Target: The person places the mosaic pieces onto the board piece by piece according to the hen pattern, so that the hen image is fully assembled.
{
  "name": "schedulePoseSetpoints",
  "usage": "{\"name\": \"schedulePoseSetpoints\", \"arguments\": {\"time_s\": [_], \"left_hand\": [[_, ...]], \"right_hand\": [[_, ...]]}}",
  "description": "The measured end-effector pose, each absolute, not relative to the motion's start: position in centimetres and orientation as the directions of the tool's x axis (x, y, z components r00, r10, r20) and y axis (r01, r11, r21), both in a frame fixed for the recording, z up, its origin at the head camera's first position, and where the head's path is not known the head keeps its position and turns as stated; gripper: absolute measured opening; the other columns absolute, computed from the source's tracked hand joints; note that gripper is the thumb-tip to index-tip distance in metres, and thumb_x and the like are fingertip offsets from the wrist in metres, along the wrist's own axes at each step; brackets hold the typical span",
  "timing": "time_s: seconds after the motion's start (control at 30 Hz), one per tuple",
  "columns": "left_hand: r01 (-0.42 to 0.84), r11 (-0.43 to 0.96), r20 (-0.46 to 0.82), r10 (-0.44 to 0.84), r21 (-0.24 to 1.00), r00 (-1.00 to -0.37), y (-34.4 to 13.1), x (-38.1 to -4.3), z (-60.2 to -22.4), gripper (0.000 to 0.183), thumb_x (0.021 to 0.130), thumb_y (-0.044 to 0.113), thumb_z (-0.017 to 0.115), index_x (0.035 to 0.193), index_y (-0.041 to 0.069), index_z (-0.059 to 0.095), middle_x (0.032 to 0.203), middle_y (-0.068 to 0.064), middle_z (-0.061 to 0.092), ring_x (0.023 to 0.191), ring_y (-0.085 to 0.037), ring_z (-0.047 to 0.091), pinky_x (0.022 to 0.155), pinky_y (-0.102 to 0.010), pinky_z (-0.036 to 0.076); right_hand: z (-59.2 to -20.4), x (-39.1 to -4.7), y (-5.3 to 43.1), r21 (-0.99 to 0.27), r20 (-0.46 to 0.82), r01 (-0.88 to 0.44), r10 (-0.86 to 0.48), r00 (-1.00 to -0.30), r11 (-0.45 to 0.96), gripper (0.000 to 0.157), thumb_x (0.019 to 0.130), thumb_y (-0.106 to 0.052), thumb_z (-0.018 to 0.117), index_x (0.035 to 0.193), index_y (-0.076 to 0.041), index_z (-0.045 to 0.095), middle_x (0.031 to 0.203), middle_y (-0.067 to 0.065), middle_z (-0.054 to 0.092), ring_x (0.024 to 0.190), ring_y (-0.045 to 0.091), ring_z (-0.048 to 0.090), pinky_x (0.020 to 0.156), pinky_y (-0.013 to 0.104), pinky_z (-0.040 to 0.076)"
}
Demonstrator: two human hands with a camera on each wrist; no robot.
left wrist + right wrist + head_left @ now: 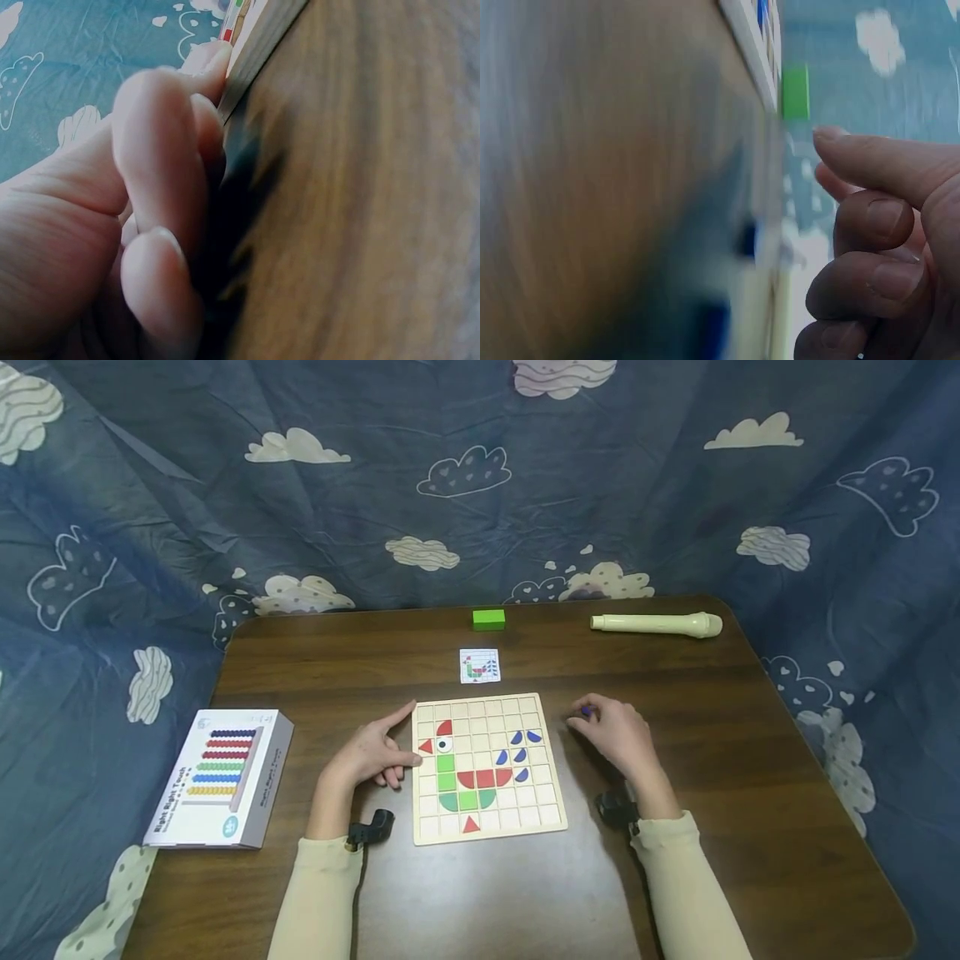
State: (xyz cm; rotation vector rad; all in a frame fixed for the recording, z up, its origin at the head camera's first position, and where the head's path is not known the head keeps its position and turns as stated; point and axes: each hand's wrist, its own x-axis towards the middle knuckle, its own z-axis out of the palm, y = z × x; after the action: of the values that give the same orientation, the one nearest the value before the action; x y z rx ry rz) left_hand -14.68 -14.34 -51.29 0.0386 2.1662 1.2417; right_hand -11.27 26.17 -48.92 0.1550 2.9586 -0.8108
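Observation:
A wooden grid board (511, 817) lies in the middle of the table, with red, green, teal and blue pieces set in its squares. My left hand (365, 753) touches the board's left edge with outstretched index finger and thumb, its other fingers bent. To the right of the board, my right hand (617, 737) is low over the table, thumb and index finger apart around a small blue piece (587, 711). In the right wrist view, blurred blue pieces (714, 330) appear on the table beside the fingers, and no piece shows between the fingertips.
Behind the board is a small pattern card (480, 666), with a green block (489, 620) beyond it. A pale microphone-shaped object (656, 625) lies at the back right. On the left stands a white box (217, 777) picturing coloured beads.

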Motion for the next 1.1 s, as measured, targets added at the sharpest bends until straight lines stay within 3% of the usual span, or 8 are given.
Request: {"name": "schedulePoseSetpoints", "arguments": {"time_s": [0.13, 0.37, 0.57, 0.77, 0.93, 1.1], "left_hand": [[-0.269, 0.558, -0.502, 0.32, 0.785, -0.803, -14.4, -14.8, -51.2, 0.104, 0.086, 0.026, 0.09, 0.168, 0.044, 0.027, 0.064, -0.01, 0.069, 0.05, -0.019, 0.07, 0.047, -0.024, 0.051], [-0.264, 0.556, -0.503, 0.334, 0.788, -0.797, -14.4, -14.8, -51.5, 0.104, 0.087, 0.027, 0.09, 0.168, 0.042, 0.026, 0.064, -0.009, 0.07, 0.051, -0.019, 0.07, 0.048, -0.025, 0.052], [-0.275, 0.551, -0.506, 0.325, 0.788, -0.799, -14.4, -14.8, -51.6, 0.104, 0.087, 0.026, 0.09, 0.168, 0.043, 0.026, 0.064, -0.009, 0.07, 0.05, -0.019, 0.07, 0.048, -0.024, 0.052], [-0.263, 0.546, -0.496, 0.337, 0.795, -0.8, -14.4, -14.7, -51.3, 0.104, 0.088, 0.023, 0.089, 0.169, 0.041, 0.026, 0.063, -0.009, 0.069, 0.05, -0.018, 0.069, 0.047, -0.026, 0.053], [-0.255, 0.537, -0.483, 0.34, 0.804, -0.807, -14.5, -14.6, -51.2, 0.103, 0.088, 0.021, 0.088, 0.169, 0.04, 0.026, 0.062, -0.009, 0.069, 0.049, -0.018, 0.069, 0.047, -0.028, 0.055], [-0.252, 0.532, -0.479, 0.345, 0.808, -0.807, -14.4, -14.7, -51.2, 0.103, 0.088, 0.021, 0.088, 0.169, 0.039, 0.026, 0.062, -0.009, 0.07, 0.049, -0.018, 0.069, 0.048, -0.028, 0.055]], "right_hand": [[-48.6, -12.0, 28.8, -0.463, -0.125, 0.138, 0.089, -0.988, 0.876, 0.031, 0.099, -0.031, 0.075, 0.123, -0.013, 0.074, 0.075, 0.004, 0.061, 0.063, 0.019, 0.053, 0.055, 0.032, 0.037], [-49.7, -12.8, 29.8, -0.385, -0.155, 0.125, 0.069, -0.986, 0.915, 0.027, 0.099, -0.033, 0.075, 0.118, -0.014, 0.075, 0.096, 0.01, 0.078, 0.078, 0.026, 0.069, 0.061, 0.04, 0.049], [-49.8, -12.5, 29.1, -0.359, -0.091, 0.088, 0.059, -0.994, 0.929, 0.02, 0.1, -0.031, 0.074, 0.109, -0.013, 0.077, 0.085, 0.005, 0.073, 0.069, 0.022, 0.063, 0.055, 0.036, 0.045], [-48.5, -10.2, 26.2, -0.446, -0.055, 0.022, -0.003, -0.999, 0.895, 0.019, 0.098, -0.029, 0.078, 0.105, -0.011, 0.078, 0.069, 0.0, 0.061, 0.059, 0.015, 0.05, 0.052, 0.03, 0.036], [-48.5, -8.2, 23.1, -0.517, -0.07, -0.031, -0.079, -0.994, 0.855, 0.016, 0.095, -0.028, 0.081, 0.103, -0.014, 0.079, 0.065, -0.005, 0.058, 0.057, 0.011, 0.048, 0.053, 0.028, 0.035], [-49.3, -7.7, 21.8, -0.509, -0.087, -0.034, -0.09, -0.992, 0.86, 0.014, 0.095, -0.026, 0.081, 0.102, -0.014, 0.08, 0.065, -0.006, 0.058, 0.057, 0.009, 0.048, 0.052, 0.024, 0.034]]}}
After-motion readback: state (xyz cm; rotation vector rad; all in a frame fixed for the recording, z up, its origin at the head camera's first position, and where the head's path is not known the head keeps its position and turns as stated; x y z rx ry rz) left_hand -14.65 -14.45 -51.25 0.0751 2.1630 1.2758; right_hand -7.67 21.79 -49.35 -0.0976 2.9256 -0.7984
